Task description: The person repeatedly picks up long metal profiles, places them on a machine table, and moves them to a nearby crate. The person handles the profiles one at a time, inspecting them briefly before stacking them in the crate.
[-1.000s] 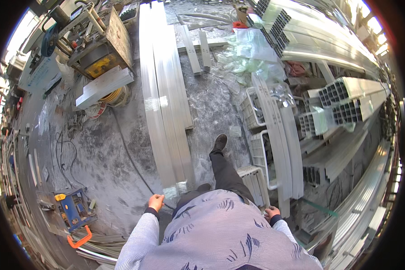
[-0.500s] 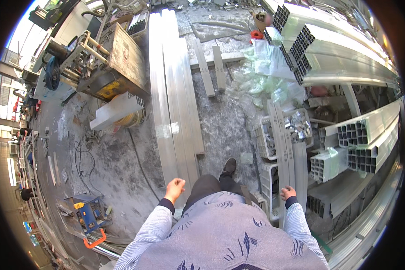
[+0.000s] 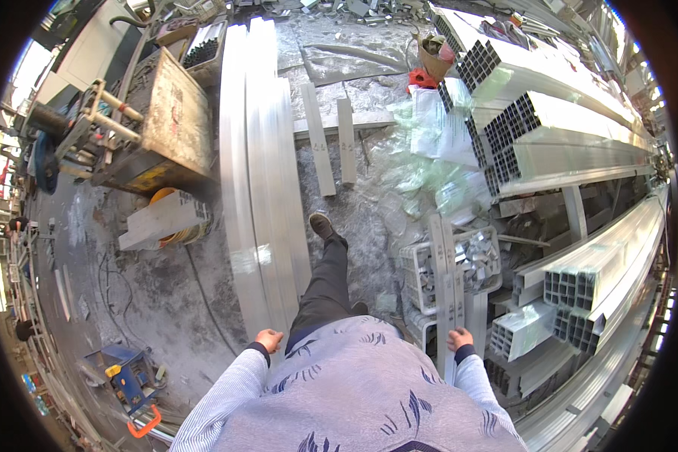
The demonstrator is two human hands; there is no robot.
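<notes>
Profiles [image 3: 260, 203] lie on the floor [image 3: 154, 290] near the left hand [image 3: 270, 340], bars [image 3: 444, 286] over a crate [image 3: 412, 280] near the right hand [image 3: 460, 339]. Both hang loose, seemingly empty. A shoe [image 3: 322, 224] set too close could catch the profiles' edge; a brushing sleeve [image 3: 484, 383] could shift the bars.

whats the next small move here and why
Probably a short step with the right shoe, stopping before the two short metal bars lying ahead: the left shoe is in front, and the left hand and right hand show nothing held.
</notes>
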